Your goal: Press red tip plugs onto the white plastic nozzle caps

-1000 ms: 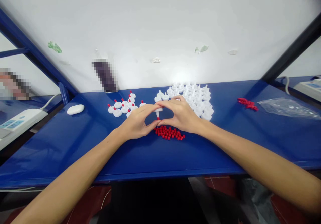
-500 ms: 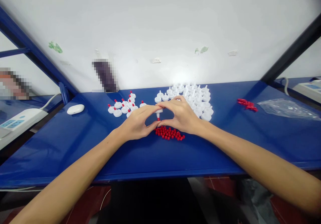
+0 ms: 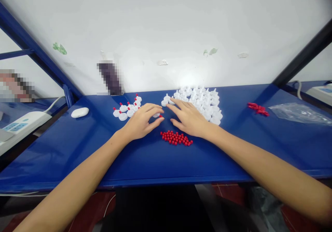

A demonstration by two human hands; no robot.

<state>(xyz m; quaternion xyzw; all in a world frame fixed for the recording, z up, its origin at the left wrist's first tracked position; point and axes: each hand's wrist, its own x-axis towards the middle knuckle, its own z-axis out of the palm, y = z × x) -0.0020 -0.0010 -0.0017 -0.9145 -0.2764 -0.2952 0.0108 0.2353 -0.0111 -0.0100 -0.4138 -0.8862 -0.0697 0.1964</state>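
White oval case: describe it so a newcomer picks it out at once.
Find the blue table against the white wall. Towards its left end, between the power strip and the red-tipped white pieces, lies the white oval case. It is smooth and rounded and lies by itself, with neither the strip's blue socket panels nor the pieces' red tips.

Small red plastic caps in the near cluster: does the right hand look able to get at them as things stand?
Likely yes: the right hand is close by with fingers spread, and the small red plastic caps lie uncovered on the blue table.
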